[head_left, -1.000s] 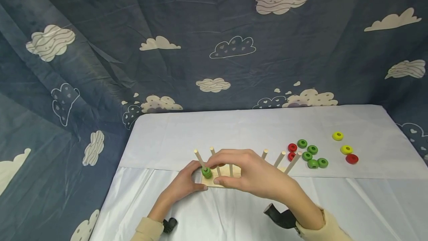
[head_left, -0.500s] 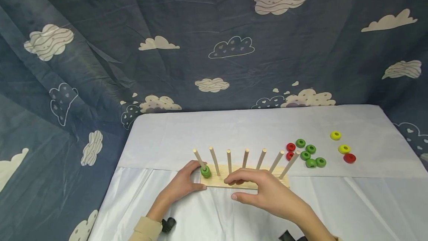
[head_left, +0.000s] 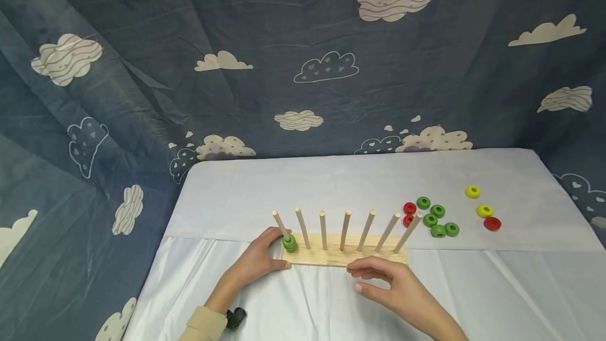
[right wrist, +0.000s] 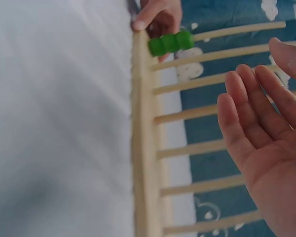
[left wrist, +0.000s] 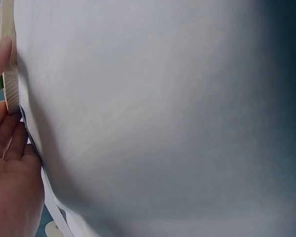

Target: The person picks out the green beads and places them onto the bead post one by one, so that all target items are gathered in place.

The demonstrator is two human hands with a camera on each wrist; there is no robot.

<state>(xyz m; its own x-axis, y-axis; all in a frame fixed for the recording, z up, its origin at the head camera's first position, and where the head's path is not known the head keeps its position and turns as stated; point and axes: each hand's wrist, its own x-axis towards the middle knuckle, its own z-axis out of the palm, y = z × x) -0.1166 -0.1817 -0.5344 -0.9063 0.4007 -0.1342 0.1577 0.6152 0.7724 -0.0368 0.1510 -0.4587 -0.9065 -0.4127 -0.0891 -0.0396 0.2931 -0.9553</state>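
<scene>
In the head view a wooden peg board (head_left: 314,258) with a row of several upright pegs lies on the white cloth. A stack of green beads (head_left: 290,244) sits at the foot of its leftmost peg; the right wrist view shows these green beads (right wrist: 171,43) threaded there too. My left hand (head_left: 257,258) holds the board's left end, thumb at the front edge and fingers round the far side. In front of the board's right half hovers my right hand (head_left: 396,284), its fingers loosely bent and its palm (right wrist: 281,168) bare.
Right of the board lie loose green beads (head_left: 437,210), red beads (head_left: 410,208) partly behind the rightmost peg, two yellow beads (head_left: 472,191) and another red bead (head_left: 492,223). A dark cloud-patterned curtain (head_left: 265,25) hangs behind the white table (head_left: 265,188).
My right hand has moved from beside the leftmost pegs to the right and nearer the front, uncovering the pegs. The left hand stays at the board's left end.
</scene>
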